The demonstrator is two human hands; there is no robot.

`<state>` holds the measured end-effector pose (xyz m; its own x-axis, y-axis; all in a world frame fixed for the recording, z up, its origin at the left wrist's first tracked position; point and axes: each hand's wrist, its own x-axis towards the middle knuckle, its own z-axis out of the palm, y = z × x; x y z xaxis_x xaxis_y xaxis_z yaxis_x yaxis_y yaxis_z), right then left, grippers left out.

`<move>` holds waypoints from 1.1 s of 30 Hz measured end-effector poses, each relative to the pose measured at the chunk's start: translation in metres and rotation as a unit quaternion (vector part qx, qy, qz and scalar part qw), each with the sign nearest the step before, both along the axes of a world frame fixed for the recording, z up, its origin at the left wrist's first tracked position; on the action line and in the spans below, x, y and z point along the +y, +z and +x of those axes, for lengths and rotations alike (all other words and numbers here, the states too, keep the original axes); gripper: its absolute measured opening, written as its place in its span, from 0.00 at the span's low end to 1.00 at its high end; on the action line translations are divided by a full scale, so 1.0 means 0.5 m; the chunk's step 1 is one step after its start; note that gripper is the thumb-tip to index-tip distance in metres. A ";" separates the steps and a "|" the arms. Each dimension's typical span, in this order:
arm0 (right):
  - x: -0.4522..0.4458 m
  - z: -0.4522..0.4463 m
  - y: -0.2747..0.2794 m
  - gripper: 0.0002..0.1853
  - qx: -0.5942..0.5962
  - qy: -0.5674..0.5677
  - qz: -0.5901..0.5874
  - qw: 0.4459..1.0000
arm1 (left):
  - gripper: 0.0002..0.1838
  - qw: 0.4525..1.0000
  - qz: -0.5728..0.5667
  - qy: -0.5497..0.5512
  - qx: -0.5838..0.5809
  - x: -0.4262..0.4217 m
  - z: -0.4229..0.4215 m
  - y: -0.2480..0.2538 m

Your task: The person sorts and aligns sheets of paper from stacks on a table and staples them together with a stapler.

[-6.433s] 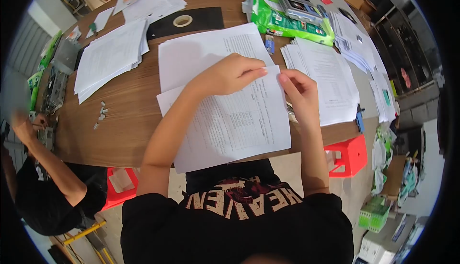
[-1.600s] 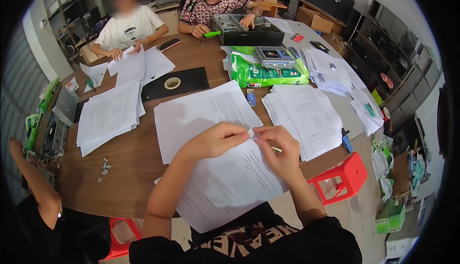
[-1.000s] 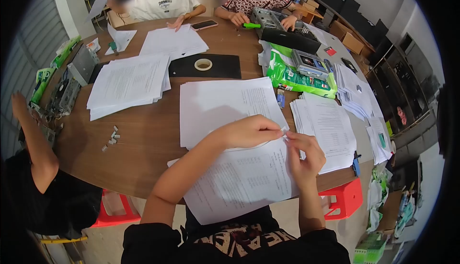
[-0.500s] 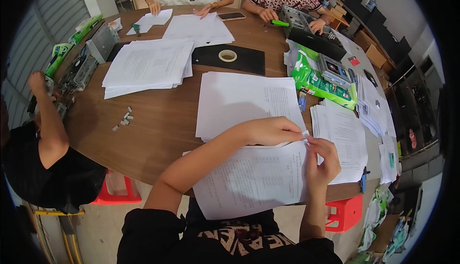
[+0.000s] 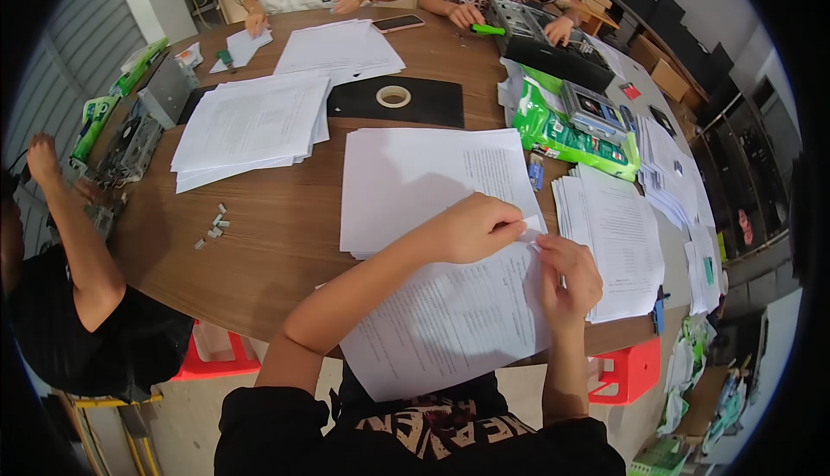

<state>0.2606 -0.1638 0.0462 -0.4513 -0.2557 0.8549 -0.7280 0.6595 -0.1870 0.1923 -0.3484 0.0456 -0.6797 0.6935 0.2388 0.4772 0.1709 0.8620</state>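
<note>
A printed sheet of paper [image 5: 432,329] slants over the table's near edge above my lap. My left hand [image 5: 475,227] reaches across it, thumb and fingers pinched on a paper corner at its upper right. Close beside, my right hand [image 5: 572,275] has curled fingers on the right edge of the sheet, near the same corner. Whether more than one sheet is between the fingers is hard to see. Just beyond lies a stack of printed pages [image 5: 415,165], partly under my left hand.
Another paper stack [image 5: 609,242] lies right, near a green packet [image 5: 571,130]. Farther back are a paper pile [image 5: 251,121], a tape roll [image 5: 393,96] on a black panel and several small pale pieces [image 5: 214,227]. Co-workers sit left and across; one handles a computer case [image 5: 545,48].
The view has shifted slightly. My hands stay at the corner, with my right fingers slightly lower and apart from the left. Across the table, the white-shirted person's hand has lifted off the papers.
</note>
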 end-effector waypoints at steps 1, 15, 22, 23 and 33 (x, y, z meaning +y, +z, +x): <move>0.001 0.000 -0.001 0.12 -0.002 0.002 0.000 1.000 | 0.13 0.999 0.011 0.025 0.030 0.003 0.000 -0.004; 0.015 0.010 -0.004 0.08 -0.074 0.021 -0.120 0.990 | 0.13 0.995 0.042 0.075 0.051 -0.010 0.028 0.046; 0.015 0.024 0.008 0.08 -0.095 0.041 -0.150 0.983 | 0.13 0.998 0.034 0.049 0.018 -0.017 0.043 0.062; 0.015 0.024 0.008 0.08 -0.087 0.047 -0.150 0.984 | 0.11 0.998 0.017 0.052 0.020 -0.019 0.043 0.067; 0.011 0.034 0.018 0.07 -0.073 0.034 -0.137 0.987 | 0.07 0.995 0.043 0.012 -0.091 -0.024 0.052 0.086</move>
<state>0.2774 -0.1581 0.0551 -0.5641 -0.0590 0.8236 -0.7215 0.5202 -0.4570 0.2185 -0.3603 0.0886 -0.7336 0.6582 0.1690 0.3092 0.1018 0.9455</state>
